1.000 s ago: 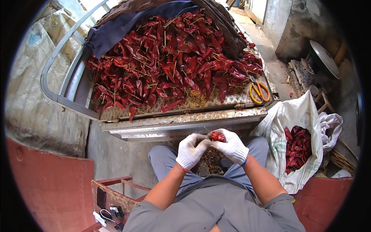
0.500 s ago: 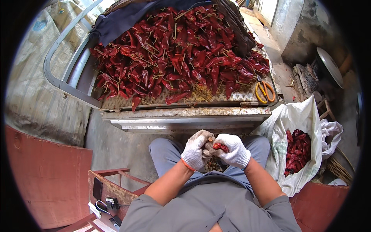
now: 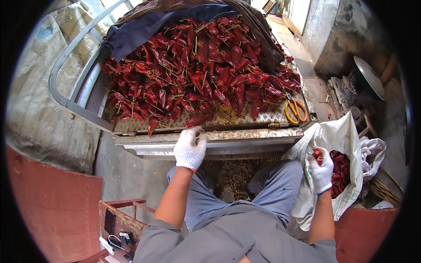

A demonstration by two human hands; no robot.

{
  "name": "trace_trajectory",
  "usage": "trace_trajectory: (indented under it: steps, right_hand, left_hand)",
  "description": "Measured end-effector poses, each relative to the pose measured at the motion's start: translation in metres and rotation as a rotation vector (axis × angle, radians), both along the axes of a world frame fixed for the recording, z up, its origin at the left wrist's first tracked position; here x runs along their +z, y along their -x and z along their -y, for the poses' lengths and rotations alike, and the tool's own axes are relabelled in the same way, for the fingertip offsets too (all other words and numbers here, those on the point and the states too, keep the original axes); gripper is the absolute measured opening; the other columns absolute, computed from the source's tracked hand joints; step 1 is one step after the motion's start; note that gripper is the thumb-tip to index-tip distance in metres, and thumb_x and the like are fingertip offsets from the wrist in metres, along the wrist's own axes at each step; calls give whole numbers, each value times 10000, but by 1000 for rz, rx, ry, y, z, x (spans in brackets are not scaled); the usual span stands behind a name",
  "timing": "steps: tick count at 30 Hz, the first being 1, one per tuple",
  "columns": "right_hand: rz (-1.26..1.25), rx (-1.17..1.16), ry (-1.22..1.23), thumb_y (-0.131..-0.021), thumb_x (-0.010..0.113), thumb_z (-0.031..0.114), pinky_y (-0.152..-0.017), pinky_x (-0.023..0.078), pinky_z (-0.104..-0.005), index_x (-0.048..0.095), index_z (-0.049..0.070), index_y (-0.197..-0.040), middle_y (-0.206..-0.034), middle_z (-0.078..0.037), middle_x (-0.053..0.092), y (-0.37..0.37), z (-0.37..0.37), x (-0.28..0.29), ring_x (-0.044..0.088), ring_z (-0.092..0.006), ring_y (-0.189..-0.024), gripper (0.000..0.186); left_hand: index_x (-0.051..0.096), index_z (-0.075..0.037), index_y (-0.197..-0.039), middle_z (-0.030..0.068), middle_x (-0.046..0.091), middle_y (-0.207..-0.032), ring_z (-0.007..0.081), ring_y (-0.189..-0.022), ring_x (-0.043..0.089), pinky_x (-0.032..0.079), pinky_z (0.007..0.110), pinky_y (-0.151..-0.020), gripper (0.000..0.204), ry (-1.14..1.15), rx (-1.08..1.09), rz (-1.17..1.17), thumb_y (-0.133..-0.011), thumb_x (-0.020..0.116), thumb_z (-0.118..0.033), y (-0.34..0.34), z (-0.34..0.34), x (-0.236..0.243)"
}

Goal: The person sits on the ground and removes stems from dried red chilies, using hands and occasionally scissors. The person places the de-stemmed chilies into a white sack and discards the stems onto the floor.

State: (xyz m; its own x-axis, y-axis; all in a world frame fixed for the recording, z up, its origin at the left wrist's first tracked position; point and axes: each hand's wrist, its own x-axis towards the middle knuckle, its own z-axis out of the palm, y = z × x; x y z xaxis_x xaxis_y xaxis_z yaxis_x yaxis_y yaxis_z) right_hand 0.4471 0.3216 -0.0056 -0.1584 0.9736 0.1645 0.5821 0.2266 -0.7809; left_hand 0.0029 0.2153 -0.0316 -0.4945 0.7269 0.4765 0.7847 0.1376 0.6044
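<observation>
My left hand (image 3: 189, 149), in a white knitted glove, reaches to the truck bed's front edge, fingers loosely bent and apart, just below a single red pepper (image 3: 197, 120) at the front of the big pile of dried red chilies (image 3: 206, 70). My right hand (image 3: 322, 173), gloved too, is over the open white woven sack (image 3: 299, 193) at my right, closed on red pepper (image 3: 318, 155). Behind it, more dark red chilies (image 3: 340, 166) lie inside that sack. Orange-handled scissors (image 3: 296, 110) rest on the bed's right corner.
A curved metal rail (image 3: 59, 87) frames the bed's left side; dark cloth (image 3: 131, 37) drapes over the pile. Low red stool or chair (image 3: 123, 215) holds a phone and small devices at lower left. A round metal lid (image 3: 368, 76) leans by the wall at right, above bundled sticks (image 3: 381, 188).
My hands have parted from in front of my lap: the left has moved up toward the bed's edge, the right rightward to over the sack with red pepper in it.
</observation>
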Motion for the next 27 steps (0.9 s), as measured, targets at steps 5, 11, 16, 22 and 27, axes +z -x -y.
trace_trajectory:
  steps: [5, 11, 16, 22, 27]
  right_hand:
    - [340, -245, -104, -862, 795, 160, -1086, 495, -395, 562, -1, -1443, -1385, -198, 626, -90, -21, -36, 639, -317, -1252, 647]
    - [-122, -84, -35, -915, 755, 78, -1031, 530, -355, 634, -18, -1335, -1257, -157, 710, -19, 7, -33, 694, -253, -1152, 448]
    - [51, 298, -360, -802, 829, 150, -981, 548, -421, 685, 35, -1246, -1143, -153, 732, 86, 45, 32, 707, -338, -1073, 481]
    - [309, 647, -405, -763, 843, 220, -930, 522, -464, 687, 92, -1182, -1081, -118, 718, 165, 52, 33, 684, -344, -1027, 465]
    - [-109, 551, 192, -924, 796, 230, -837, 586, -354, 730, 49, -1089, -1005, -150, 749, 147, 56, -9, 743, -287, -917, 253]
  left_hand:
    - [692, -150, -1262, 152, 685, -1232, 362, -1087, 695, 581, 475, -896, 391, 407, 112, -270, -880, 691, -234, 44, -27, 20]
    - [730, -144, -1157, 136, 715, -1118, 356, -994, 710, 581, 483, -839, 288, 348, 63, -318, -881, 677, -209, 61, -28, -3]
    - [739, -122, -1015, 120, 717, -925, 349, -825, 713, 591, 455, -760, 172, 185, -170, -221, -848, 699, -140, -3, -9, 39]
    - [763, -76, -1029, 153, 752, -927, 315, -844, 750, 603, 417, -784, 194, 412, -703, -38, -878, 743, -197, -84, 21, 65]
    - [753, 9, -1074, 98, 778, -895, 126, -863, 719, 585, 308, -821, 283, 346, -270, 455, -904, 808, -211, -42, -18, 47]
